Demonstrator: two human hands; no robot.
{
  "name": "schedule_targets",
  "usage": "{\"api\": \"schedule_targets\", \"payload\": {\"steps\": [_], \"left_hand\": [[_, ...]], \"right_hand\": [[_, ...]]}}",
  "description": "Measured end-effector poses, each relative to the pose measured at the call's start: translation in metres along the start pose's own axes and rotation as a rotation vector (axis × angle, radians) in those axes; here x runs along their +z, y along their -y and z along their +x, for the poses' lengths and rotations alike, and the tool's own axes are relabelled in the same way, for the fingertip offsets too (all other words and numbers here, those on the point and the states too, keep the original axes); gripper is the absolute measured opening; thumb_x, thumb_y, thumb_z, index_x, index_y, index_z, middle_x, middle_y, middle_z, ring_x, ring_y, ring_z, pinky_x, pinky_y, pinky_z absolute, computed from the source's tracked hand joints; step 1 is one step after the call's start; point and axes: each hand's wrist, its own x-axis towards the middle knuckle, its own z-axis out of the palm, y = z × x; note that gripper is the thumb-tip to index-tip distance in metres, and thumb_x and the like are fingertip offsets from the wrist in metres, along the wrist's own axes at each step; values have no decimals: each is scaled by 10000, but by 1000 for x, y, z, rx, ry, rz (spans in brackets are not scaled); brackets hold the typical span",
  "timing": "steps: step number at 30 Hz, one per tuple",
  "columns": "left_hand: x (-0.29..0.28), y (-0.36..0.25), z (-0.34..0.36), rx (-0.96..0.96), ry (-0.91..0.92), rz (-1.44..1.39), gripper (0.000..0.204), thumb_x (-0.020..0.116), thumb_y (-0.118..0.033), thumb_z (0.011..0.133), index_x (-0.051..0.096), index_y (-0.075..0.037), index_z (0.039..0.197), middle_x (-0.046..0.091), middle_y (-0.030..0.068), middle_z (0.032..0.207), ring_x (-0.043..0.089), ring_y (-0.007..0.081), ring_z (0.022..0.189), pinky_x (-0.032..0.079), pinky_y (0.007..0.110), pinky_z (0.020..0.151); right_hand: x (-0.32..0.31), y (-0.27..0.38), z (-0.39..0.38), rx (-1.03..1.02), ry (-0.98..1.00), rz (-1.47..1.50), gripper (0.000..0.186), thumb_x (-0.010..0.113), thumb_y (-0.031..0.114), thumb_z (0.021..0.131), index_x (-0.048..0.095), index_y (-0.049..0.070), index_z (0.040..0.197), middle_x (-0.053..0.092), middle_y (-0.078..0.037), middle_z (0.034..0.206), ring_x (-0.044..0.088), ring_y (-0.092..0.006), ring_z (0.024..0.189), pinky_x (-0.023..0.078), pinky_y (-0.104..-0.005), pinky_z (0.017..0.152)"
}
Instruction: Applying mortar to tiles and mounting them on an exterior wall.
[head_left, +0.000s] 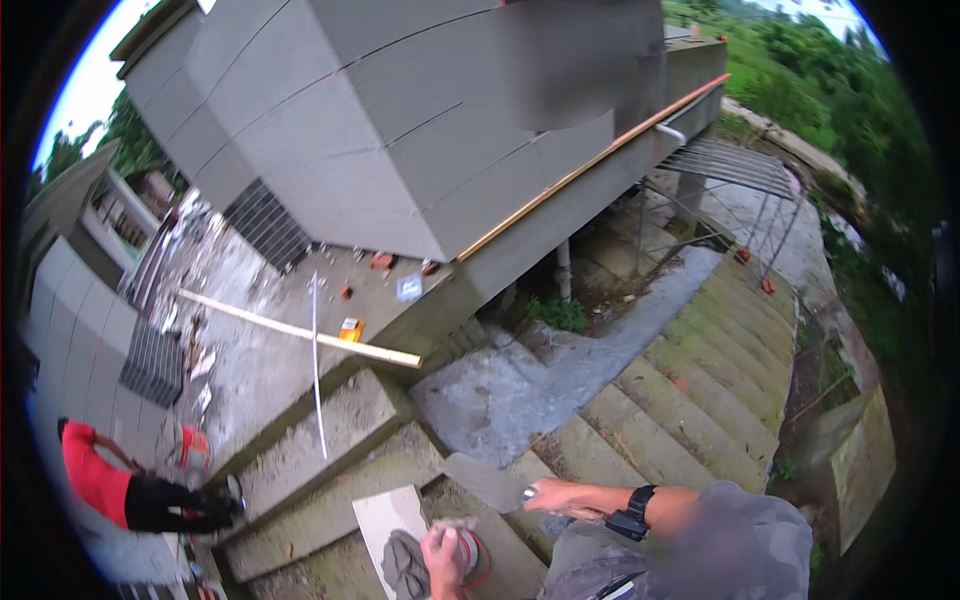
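Observation:
My right hand (550,496) is closed round the handle of a trowel (482,482), whose flat grey blade points left over the concrete steps. A dark watch is strapped on that wrist. My left hand (444,553) is closed, with its fingers curled, beside a round container-like thing with a red edge (470,552); what lies inside the grip is hidden. Just left of this hand, a heap of wet grey mortar (404,566) sits on a pale flat tile or board (374,513), which rests on the steps.
Mossy concrete steps (690,385) run down to the right. A long wooden batten (300,327) and a thin white strip (318,370) lie across the landing. A person in red (100,480) bends near a bucket (192,447) at left. Metal scaffolding (735,170) stands far right.

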Motion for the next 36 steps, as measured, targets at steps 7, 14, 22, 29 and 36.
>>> {"api": "schedule_targets", "payload": {"steps": [7, 14, 22, 29, 36], "left_hand": [[27, -50, -1, 290, 112, -298, 376, 630, -294, 913, 609, 50, 1064, 648, 207, 1072, 614, 358, 1062, 403, 536, 1031], [3, -44, -18, 184, 87, -262, 456, 621, -347, 902, 622, 47, 1131, 645, 188, 1137, 592, 346, 1147, 396, 489, 1051], [-40, -22, -57, 325, 2, -571, 454, 602, -367, 920, 591, 20, 1157, 627, 168, 1157, 562, 332, 1185, 375, 436, 1061], [-71, 3, -118, 494, -78, -921, 509, 602, -377, 932, 546, 47, 1207, 614, 202, 1191, 557, 326, 1199, 353, 465, 1093], [-106, -9, -174, 629, -198, -934, 606, 604, -474, 895, 551, 31, 1226, 606, 221, 1195, 516, 378, 1239, 287, 497, 1147]], "right_hand": [[47, 72, -53, -16, 405, 130, 232, 656, 276, 907, 581, 60, 870, 513, 2, 609, 475, -106, 479, 374, -301, 435], [50, 87, -52, 137, 550, 205, 199, 714, 240, 901, 624, 83, 984, 555, 37, 725, 505, -68, 556, 403, -248, 429], [69, 130, -39, 442, 672, 297, 170, 653, 100, 895, 499, 77, 825, 491, -19, 598, 457, -125, 434, 382, -289, 402], [149, 145, -20, 550, 767, -87, 170, 651, 94, 895, 506, 68, 810, 487, -17, 588, 463, -126, 438, 382, -291, 403], [177, 168, 1, 543, 853, -13, 168, 653, 91, 886, 504, 63, 813, 499, -34, 591, 465, -134, 427, 384, -288, 389]]}}
